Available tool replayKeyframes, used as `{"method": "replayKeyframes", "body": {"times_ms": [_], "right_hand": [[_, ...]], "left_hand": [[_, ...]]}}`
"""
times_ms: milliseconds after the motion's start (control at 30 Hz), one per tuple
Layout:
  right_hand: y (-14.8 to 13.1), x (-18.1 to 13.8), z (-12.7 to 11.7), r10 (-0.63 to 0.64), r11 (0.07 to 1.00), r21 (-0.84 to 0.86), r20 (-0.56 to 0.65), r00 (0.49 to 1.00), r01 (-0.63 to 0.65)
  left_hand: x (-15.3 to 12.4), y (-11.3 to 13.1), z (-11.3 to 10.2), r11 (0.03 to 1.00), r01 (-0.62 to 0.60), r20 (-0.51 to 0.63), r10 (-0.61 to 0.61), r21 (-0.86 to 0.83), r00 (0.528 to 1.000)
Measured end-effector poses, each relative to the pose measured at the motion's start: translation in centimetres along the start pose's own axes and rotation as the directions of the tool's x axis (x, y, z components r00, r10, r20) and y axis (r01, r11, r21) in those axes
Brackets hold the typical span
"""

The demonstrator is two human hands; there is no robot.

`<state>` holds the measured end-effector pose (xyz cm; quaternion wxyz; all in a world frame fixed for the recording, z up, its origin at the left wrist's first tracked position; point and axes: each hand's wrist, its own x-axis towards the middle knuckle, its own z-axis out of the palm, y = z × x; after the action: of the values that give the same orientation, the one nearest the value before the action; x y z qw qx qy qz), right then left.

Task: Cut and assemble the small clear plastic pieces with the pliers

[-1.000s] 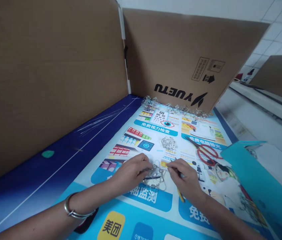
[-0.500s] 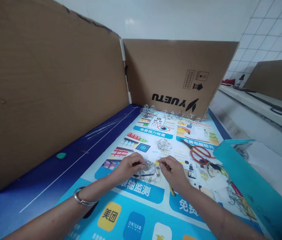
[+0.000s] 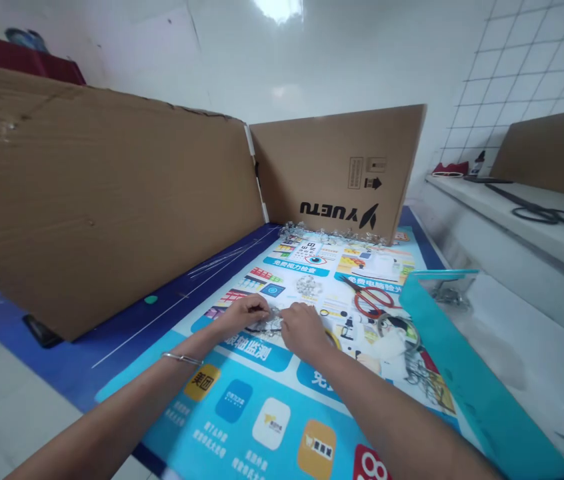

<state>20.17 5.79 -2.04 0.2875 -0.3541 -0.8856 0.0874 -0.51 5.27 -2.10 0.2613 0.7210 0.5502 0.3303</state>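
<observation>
A tangled piece of silvery wire with clear bead-like bits (image 3: 273,321) lies low over the poster-covered table, between my two hands. My left hand (image 3: 243,315) is closed in a pinch at its left side. From the right, my right hand (image 3: 306,331) pinches at its edge with curled fingers, hiding part of it. A second, similar round wire piece (image 3: 309,286) rests just beyond. Scissors with red handles (image 3: 373,301) lie to the right, blades pointing away. Beside my right wrist, a curved yellow thing (image 3: 333,339) is partly hidden.
Cardboard panels (image 3: 127,200) stand along the left and far sides, with a glittery wire strand (image 3: 332,235) at the far panel's foot. To the right are loose wires (image 3: 425,377) and an open turquoise box (image 3: 487,387). Black scissors (image 3: 547,212) lie on the ledge.
The view has tilted up and shifted. My hands have come closer together around the wire piece, and the right hand has turned so its back shows more.
</observation>
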Motion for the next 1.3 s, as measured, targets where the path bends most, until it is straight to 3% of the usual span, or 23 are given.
{"method": "replayKeyframes", "body": {"times_ms": [500, 667, 1000, 1133, 1300], "right_hand": [[0.1, -0.2, -0.6, -0.07, 0.993, -0.097, -0.062, 0.996, 0.064], [-0.1, -0.6, -0.6, -0.09, 0.99, -0.119, -0.075, 0.993, 0.081], [-2.6, -2.0, -1.1, -0.309, 0.928, -0.164, 0.158, 0.938, 0.334], [-1.9, -0.7, -2.6, -0.184, 0.949, -0.212, 0.226, 0.957, 0.233], [1.3, 1.9, -5.6, 0.13, 0.936, -0.35, 0.258, 0.958, -0.032]], "left_hand": [[1.2, -0.6, 0.8, 0.984, 0.075, -0.179, -0.105, -0.164, 0.978], [1.4, -1.0, 1.0, 0.961, 0.11, -0.191, -0.161, -0.253, 0.968], [1.9, -2.4, 1.1, 0.936, 0.148, -0.28, -0.242, -0.319, 0.929], [2.1, -3.0, 0.3, 0.944, 0.147, -0.304, -0.238, -0.296, 0.922], [2.3, -3.3, -0.6, 0.973, 0.085, -0.302, -0.149, -0.216, 0.942]]}}
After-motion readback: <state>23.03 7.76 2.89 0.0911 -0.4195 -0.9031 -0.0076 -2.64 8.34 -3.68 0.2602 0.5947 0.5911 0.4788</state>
